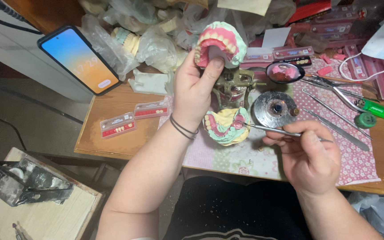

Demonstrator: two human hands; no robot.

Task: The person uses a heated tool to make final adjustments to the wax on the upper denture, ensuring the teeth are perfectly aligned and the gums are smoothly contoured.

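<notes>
Two bare hands work over a brown wooden table (pixel 107 133), the largest item in view, its middle covered by a pink patterned cloth mat (pixel 356 164) with a pale green floral edge.

A black-framed smartphone (pixel 79 59) with a lit orange-and-blue screen leans at the table's rear left corner, beside a heap of clear plastic bags (pixel 156 49) holding plaster pieces.

The left hand (pixel 194 91), with two thin dark bands at the wrist, is raised above the mat; its fingers and thumb are closed around the upper dental model (pixel 221 42), a pale green plaster arch with pink wax gum and a row of cream teeth, tilted up and back with the teeth facing the camera.

The right hand (pixel 310 158) is low over the mat's front, fingers curled shut on a slim silver metal wax-carving instrument (pixel 272 130); its tip reaches left to touch the lower dental model (pixel 225 126), a green-and-yellow plaster arch with pink wax and teeth, lying on the mat just under the left wrist.

A dull metal hinged articulator frame (pixel 234 86) stands between the two models.

A round grey metal burner (pixel 275 108) sits just right of the lower model.

A small dark bowl of pink wax (pixel 285 72) lies behind the burner.

Several long steel hand instruments (pixel 334 120) lie on the mat's right part.

A green plastic lighter (pixel 381 111) rests at the right.

Two clear-lidded red tooth cards (pixel 134 118) lie on the bare wood, left of the mat.
</notes>
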